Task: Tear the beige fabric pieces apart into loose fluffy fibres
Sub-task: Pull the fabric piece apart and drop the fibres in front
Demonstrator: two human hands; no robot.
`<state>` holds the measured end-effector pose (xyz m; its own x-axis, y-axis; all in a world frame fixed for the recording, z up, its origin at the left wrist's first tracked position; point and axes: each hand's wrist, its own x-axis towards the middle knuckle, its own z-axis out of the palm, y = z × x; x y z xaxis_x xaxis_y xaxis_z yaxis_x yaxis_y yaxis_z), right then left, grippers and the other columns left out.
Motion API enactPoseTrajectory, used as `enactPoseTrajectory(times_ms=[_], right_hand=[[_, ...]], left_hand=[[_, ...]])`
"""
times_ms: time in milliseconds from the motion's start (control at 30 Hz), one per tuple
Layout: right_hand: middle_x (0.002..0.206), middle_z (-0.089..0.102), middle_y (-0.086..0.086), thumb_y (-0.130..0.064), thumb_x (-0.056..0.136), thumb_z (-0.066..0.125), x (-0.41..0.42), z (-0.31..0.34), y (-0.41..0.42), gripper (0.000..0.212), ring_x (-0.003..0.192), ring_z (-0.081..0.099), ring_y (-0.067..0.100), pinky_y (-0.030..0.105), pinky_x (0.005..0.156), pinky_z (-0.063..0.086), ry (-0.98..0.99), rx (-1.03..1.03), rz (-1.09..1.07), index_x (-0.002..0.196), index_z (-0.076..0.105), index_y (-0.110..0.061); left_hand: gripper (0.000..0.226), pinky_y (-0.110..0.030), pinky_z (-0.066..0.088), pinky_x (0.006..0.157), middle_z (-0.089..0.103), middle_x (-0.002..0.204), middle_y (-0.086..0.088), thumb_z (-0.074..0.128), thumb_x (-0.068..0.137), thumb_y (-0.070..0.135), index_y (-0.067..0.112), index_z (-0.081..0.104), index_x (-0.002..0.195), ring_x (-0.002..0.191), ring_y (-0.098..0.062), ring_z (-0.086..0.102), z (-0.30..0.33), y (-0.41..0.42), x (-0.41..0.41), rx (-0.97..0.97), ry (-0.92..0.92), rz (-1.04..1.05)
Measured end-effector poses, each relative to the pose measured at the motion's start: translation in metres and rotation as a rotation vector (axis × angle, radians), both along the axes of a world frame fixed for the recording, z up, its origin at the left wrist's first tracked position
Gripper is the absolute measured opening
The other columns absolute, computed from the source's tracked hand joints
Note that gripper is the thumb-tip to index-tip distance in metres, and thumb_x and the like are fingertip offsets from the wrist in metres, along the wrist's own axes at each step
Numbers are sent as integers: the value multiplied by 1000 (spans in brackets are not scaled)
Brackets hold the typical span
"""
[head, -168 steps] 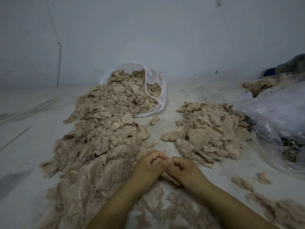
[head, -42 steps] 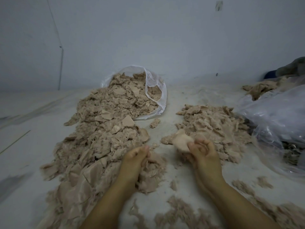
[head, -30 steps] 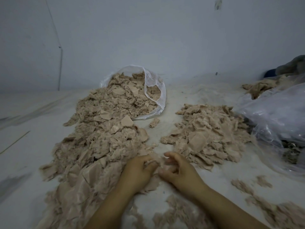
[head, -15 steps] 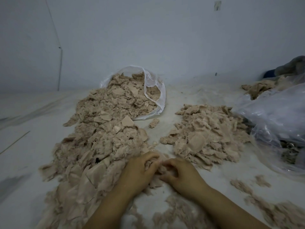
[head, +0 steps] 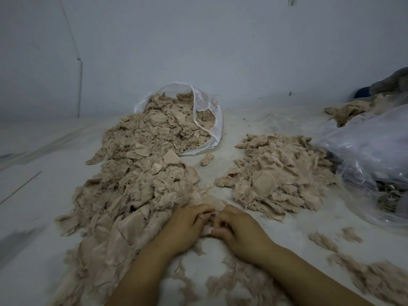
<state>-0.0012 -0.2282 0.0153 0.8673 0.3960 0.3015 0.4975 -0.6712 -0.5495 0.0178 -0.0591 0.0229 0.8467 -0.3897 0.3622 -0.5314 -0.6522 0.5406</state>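
Material: beige fabric pieces [head: 141, 186], thin flat patches mixed with matted, fuzzy wads, in a long heap on my left.
Source: clear plastic bag [head: 212, 129], lying open, heap spilling out of its mouth.
Second pile [head: 280, 175]: same beige stuff, ragged and fluffy, ahead on my right.
Loose fibres [head: 373, 279]: wispy tufts scattered near my right forearm.
Surface: pale floor [head: 39, 195], dusty; plain grey-white wall [head: 220, 51] behind.
Right side: crumpled translucent plastic sheet [head: 371, 149].
My left hand [head: 183, 228]: fingers curled, pinching a small fabric scrap [head: 206, 228].
My right hand [head: 240, 230]: curled, gripping the same scrap.
Position: scrap between both hands, at the heap's near edge.
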Motion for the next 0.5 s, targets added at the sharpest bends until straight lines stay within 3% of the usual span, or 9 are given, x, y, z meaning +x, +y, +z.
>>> enactPoseTrajectory(times_ms=[100,233,300,367,433,500], right_hand=[[73,56,-6,-15,92,58,-2,3,-13,17,66,52,0,13,65,40,67,334,12,77,54,-18],[71,69,1,-5,95,50,-1,6,-17,14,68,67,13,27,68,54,166,711,85,82,53,-9],[72,67,-4,-21,94,58,0,10,-17,16,69,63,8,20,69,49,118,777,111,80,56,-14],[71,62,-8,-40,87,59,-1,10,-18,21,68,57,5,17,67,45,97,728,102,74,59,-23],[71,63,-6,-29,85,66,-1,6,-17,13,68,58,8,19,66,46,165,727,94,75,61,-21],[74,62,-8,-9,82,71,0,3,-15,17,71,58,8,19,68,47,198,690,77,84,60,-22]], left_hand=[[27,2,31,77,66,104,7,50,94,9,16,68,112,92,0,52,-2,6,5,43,-35,33],[13,-26,41,69,62,81,-2,55,88,5,11,66,84,78,-16,56,-4,13,8,83,-19,139],[11,-11,38,67,57,80,10,62,88,14,22,68,89,73,-2,52,0,12,5,-35,-62,187],[16,0,33,73,55,92,14,63,89,22,20,71,103,85,4,52,7,7,2,-233,-115,217],[21,0,33,82,57,102,14,57,90,31,23,71,103,100,3,52,11,2,-1,-358,-143,180],[22,-1,34,87,58,109,22,52,92,37,34,60,113,107,11,51,11,-3,-4,-383,43,53]])
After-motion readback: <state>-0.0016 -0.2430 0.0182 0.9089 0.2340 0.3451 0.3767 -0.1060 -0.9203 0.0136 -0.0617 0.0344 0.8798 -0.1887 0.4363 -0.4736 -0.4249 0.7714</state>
